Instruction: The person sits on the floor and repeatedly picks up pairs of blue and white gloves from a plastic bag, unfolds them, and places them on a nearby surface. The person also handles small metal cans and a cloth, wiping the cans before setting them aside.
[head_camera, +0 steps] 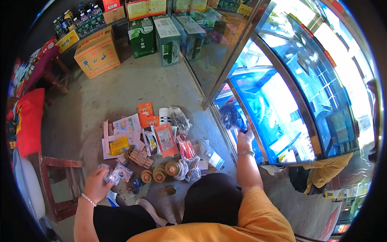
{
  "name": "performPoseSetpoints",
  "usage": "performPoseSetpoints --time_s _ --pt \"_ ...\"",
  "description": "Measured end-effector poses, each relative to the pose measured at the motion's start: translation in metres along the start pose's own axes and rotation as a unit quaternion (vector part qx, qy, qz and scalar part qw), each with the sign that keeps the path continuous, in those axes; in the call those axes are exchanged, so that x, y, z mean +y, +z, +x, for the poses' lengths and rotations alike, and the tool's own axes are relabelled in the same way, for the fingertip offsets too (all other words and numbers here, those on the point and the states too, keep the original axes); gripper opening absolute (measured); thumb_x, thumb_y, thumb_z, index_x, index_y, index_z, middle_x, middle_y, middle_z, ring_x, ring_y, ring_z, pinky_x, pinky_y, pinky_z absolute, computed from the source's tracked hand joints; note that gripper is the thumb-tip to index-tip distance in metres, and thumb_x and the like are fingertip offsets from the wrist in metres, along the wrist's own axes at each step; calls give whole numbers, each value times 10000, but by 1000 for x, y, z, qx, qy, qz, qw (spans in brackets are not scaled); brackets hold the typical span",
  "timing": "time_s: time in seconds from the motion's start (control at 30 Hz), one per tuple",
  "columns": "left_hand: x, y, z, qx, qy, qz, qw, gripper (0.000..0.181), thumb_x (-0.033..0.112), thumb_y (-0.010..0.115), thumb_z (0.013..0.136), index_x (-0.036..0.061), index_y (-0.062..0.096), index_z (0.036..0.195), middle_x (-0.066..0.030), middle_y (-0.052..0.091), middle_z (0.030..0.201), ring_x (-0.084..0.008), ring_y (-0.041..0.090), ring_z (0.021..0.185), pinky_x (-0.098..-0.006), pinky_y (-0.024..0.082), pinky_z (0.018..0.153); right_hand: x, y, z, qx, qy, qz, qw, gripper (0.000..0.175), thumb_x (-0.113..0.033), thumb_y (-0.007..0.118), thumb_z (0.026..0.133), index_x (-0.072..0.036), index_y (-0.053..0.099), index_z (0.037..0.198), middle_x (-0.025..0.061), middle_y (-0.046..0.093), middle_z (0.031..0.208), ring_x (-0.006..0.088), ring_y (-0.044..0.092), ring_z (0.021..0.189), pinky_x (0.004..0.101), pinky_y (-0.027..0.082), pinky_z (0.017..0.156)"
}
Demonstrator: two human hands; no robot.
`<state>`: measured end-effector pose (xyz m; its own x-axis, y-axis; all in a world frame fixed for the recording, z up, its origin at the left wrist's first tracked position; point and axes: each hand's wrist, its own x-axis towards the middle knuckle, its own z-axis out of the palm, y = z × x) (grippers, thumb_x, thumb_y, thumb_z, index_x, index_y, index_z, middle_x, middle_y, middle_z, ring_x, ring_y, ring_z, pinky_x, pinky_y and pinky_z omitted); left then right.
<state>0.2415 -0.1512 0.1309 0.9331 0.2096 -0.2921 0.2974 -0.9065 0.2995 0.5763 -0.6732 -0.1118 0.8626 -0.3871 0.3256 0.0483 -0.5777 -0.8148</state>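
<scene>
At the left, my left hand (97,183) holds a small clear plastic packet (103,171). Close beside it lies a white, blue and red packet (123,173). My right hand (245,139) reaches to the sliding-door opening of a glass display case (260,121). Its fingers grip a dark, bluish bundle (231,116), blurred and too unclear to name. On the concrete floor before me are wooden clothes pegs (141,158), a yellow packet (119,146), orange packets (145,110), an orange-red packaged item (166,140) and several round rolls (172,168) with red labels.
A dark red wooden chair (62,161) stands at the left near a white basin (30,181). Cardboard cartons (98,53), green boxes (142,37) and bottled drinks (87,19) line the back. A glass panel (208,45) with a metal frame rises at the right.
</scene>
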Motion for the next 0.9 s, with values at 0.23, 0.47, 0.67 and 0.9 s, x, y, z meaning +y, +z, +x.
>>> performPoseSetpoints --time_s 0.23,0.47,0.67,0.9 --pt "-17 7 -4 -72 -55 18 996 475 202 765 741 25 584 1143 -191 622 1135 -380 591 1048 -423 486 891 -4 26 77 147 44 -90 984 463 -134 688 835 43 541 1237 200 613 1141 253 612 1006 367 503 839" --pt "-29 23 -1 -115 -89 30 989 444 196 769 727 19 602 1099 -191 635 1052 -388 605 985 -433 496 831 24 51 115 195 206 120 951 530 -169 684 849 43 492 1295 244 581 1194 291 596 1059 374 487 882" --pt "-27 26 2 -111 -79 25 990 444 186 779 716 15 605 1087 -190 642 1013 -388 620 917 -438 502 789 47 54 120 222 286 221 906 588 -198 681 860 43 450 1344 281 553 1240 324 582 1104 380 474 919" --pt "-20 29 10 -117 -88 6 989 450 196 768 724 9 610 1100 -196 642 1017 -377 632 895 -430 507 781 73 37 127 198 185 58 961 761 -316 693 855 33 342 1433 308 399 1417 381 439 1287 420 386 1045"
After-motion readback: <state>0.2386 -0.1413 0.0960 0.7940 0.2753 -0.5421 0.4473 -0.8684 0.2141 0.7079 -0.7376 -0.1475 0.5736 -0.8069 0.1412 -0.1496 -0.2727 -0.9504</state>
